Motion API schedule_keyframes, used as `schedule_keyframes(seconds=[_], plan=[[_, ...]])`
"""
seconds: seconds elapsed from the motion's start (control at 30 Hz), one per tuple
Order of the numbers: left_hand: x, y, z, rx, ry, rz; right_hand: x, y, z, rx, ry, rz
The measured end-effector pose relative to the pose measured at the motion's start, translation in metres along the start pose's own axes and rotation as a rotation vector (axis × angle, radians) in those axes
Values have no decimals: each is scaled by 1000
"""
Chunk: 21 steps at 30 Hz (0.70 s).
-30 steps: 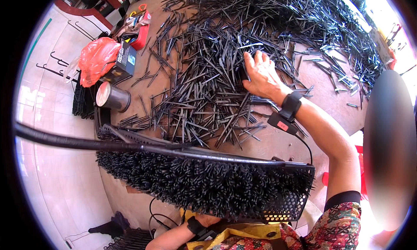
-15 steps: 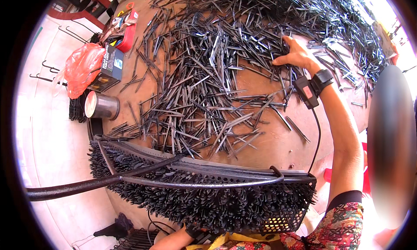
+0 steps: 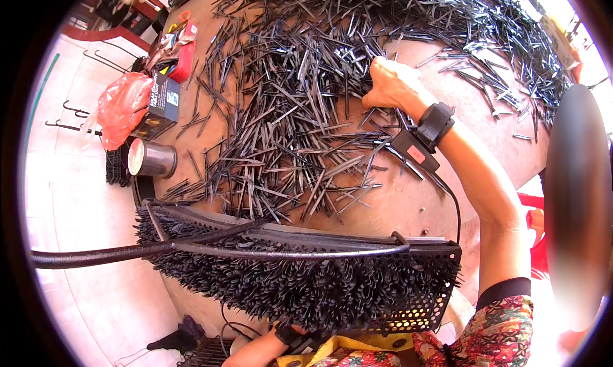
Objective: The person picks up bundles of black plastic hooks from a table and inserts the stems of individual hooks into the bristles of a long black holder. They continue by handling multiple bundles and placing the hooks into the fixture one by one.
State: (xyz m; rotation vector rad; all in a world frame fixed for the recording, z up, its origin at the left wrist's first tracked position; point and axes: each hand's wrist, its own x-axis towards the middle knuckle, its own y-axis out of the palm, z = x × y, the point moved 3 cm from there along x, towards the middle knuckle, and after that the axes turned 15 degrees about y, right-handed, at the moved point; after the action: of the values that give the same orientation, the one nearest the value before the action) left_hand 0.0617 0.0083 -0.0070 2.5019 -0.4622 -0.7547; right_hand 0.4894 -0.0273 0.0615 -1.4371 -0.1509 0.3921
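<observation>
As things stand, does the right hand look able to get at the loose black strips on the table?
Probably yes: the right hand is right at the loose black strips, with nothing visible between; the bristled black panel sits nearer the body, clear of it.

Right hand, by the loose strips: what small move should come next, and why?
Probably the right hand should close on a few loose black strips: its thumb stands apart from the forefinger right at the pile, and the perforated black panel before the person shows bare holes at its lower right.
</observation>
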Motion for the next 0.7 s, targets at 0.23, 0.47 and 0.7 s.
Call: schedule_keyframes(seconds=[0.23,0.47,0.7], plan=[[-8,4,-1,-27,-4,30,-9,12,4,-272,-9,-95],[-17,9,-4,-56,-24,58,2,-1,7,-194,-77,88],[-19,22,-19,19,-42,217,3,25,-15,26,12,-362]])
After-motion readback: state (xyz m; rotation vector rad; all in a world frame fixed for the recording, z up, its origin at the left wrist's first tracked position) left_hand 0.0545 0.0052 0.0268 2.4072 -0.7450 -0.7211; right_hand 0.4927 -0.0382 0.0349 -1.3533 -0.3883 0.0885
